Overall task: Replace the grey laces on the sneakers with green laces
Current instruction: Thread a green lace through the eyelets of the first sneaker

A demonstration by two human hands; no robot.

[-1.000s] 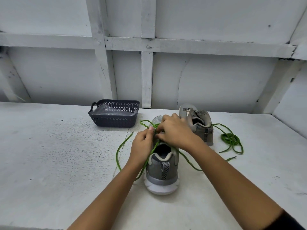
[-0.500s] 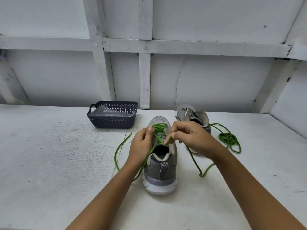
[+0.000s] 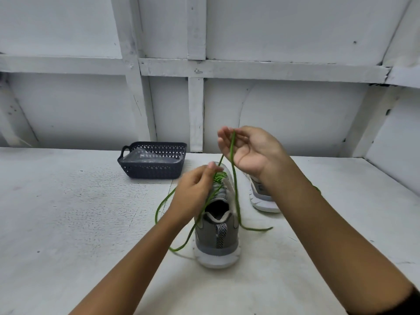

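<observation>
A grey sneaker (image 3: 217, 237) with a white sole stands heel toward me in the middle of the white table. A green lace (image 3: 235, 185) is threaded through its front eyelets. My right hand (image 3: 252, 148) is raised above the toe, pinching one strand of this lace and drawing it up taut. My left hand (image 3: 195, 192) pinches the lace at the left eyelets, and its loose end loops over the table to the left. The second grey sneaker (image 3: 261, 194) lies behind my right wrist, mostly hidden.
A dark plastic basket (image 3: 152, 171) with something clear and shiny inside stands at the back left, near the white wooden wall (image 3: 295, 114). The table (image 3: 68, 223) stretches wide on both sides of the shoes.
My right hand has lifted up and away from the shoe, pulling the green strand through and tightening it. My left hand has stayed at the eyelets.
</observation>
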